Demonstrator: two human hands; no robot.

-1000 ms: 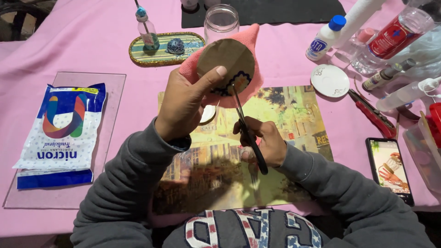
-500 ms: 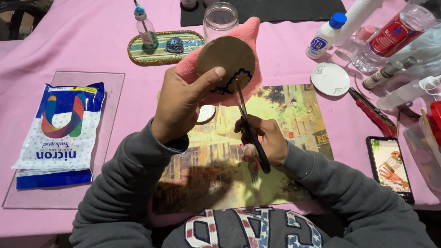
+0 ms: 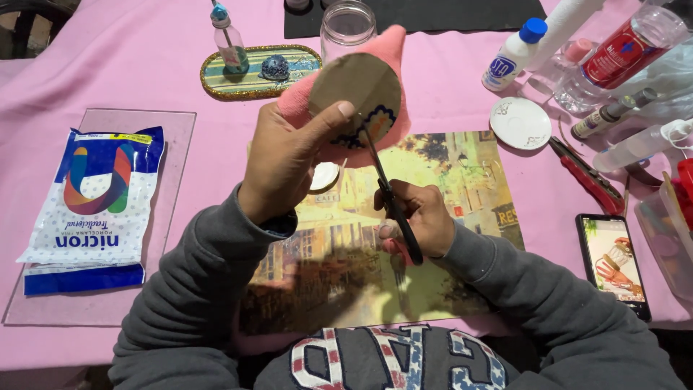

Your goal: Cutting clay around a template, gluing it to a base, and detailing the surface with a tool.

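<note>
One glass jar (image 3: 347,27) beside oval tray (image 3: 216,81)

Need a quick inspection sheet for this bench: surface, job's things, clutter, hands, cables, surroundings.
Surface: pink tablecloth; printed picture mat under the hands.
Job's things: pink fabric piece with round cardboard base, decorated edge; black-handled scissors at that edge.
Clutter: clay packet on clear sheet, glass jar, oval tray with small bottle, glue bottle, white lid, red cutter, phone.
Hands: left hand grips the cardboard base; right hand holds the scissors.
Cables: nothing seen.
Surroundings: dark mat at far edge.
</note>
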